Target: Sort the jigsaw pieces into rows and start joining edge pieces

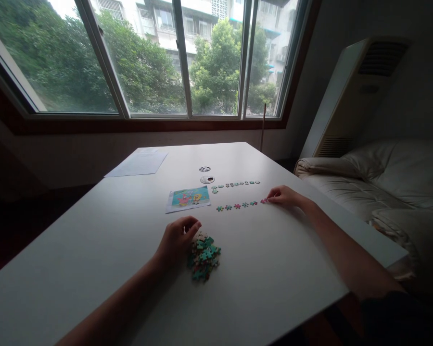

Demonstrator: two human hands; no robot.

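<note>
My right hand (286, 196) reaches over the table, its fingertips pinched on a pink puzzle piece (264, 201) at the right end of the nearer row. Several more puzzle pieces (237, 206) lie spaced out along that row. A farther row of puzzle pieces (237, 184) runs behind it. Beside a heap of mostly green puzzle pieces (205, 254), my left hand (177, 236) rests with its fingers curled in; whether anything is between them is hidden. Left of the rows lies a picture sheet (188, 199) with a pink and a yellow cartoon figure.
The white table (274, 269) has two round metal-rimmed fittings (207, 179) near its middle. Papers (137, 163) lie at the far left. A pale sofa (389, 178) and a tall air conditioner (341, 96) stand right of the table, and a wide window (159, 62) is behind it.
</note>
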